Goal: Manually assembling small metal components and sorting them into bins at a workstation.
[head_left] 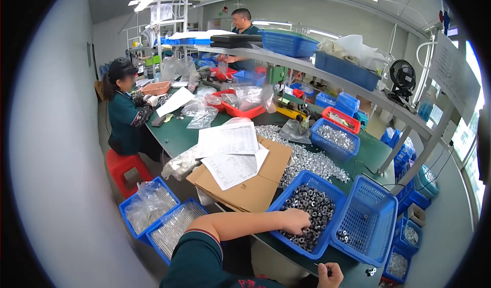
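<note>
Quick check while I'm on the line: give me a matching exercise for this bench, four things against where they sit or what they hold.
Things:
1. left hand
2. right hand
3. tilted blue basket
4. printed sheets

Places or states:
A. lying on the flat cardboard
B. almost empty, a few dark rings at the bottom
C. in the blue basket of dark rings
D. at the table's near edge, pinching something small

Pairs: 1-C, 2-D, 3-B, 4-A
</note>
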`<action>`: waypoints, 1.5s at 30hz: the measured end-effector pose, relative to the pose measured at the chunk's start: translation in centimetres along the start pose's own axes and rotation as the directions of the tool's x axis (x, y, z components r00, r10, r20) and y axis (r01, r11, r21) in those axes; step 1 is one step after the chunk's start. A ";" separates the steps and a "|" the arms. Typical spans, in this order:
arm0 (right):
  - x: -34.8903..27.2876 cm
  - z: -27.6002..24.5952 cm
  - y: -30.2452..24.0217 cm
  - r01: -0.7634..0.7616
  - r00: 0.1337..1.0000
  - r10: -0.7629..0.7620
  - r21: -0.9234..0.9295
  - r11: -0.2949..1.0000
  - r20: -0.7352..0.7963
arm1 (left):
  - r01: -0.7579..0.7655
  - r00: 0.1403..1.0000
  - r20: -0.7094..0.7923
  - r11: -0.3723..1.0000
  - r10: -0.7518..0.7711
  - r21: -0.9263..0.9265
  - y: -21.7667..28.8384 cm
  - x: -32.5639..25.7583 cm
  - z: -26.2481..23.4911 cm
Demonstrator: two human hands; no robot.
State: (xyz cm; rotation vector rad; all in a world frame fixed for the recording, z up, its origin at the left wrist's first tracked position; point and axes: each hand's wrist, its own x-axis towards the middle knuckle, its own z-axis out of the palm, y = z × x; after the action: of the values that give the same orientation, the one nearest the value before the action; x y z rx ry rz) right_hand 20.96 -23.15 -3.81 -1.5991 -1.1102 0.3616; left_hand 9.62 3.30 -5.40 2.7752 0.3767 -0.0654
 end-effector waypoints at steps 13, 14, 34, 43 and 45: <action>3.7 2.6 -0.6 -0.121 0.991 0.093 0.358 0.926 0.094 | -0.145 0.970 -0.123 -0.096 -0.210 -0.985 2.5 -7.2 -2.3; 3.9 2.8 -0.7 -0.110 0.993 0.081 0.374 0.921 0.090 | -0.137 0.968 -0.118 -0.072 -0.223 -0.988 2.7 -7.3 -1.9; 4.4 4.4 -3.0 0.403 0.914 -0.402 0.004 0.915 0.049 | -0.140 0.818 -0.428 0.588 -0.385 -0.797 7.6 -9.1 0.3; 4.6 3.3 -3.4 0.461 0.887 -0.454 -0.109 0.881 0.084 | -0.223 0.765 -0.610 0.805 -0.205 -0.550 8.4 -8.7 -0.2; 4.4 3.3 -3.2 0.429 0.903 -0.422 -0.088 0.899 0.084 | -0.201 0.783 -0.583 0.799 -0.216 -0.567 8.4 -9.0 0.2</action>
State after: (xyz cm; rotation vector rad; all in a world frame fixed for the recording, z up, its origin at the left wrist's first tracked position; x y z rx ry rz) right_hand 19.31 -17.79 -0.81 -1.3894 -1.5095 0.0614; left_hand 3.17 -6.67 -2.07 2.0630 0.4645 0.8598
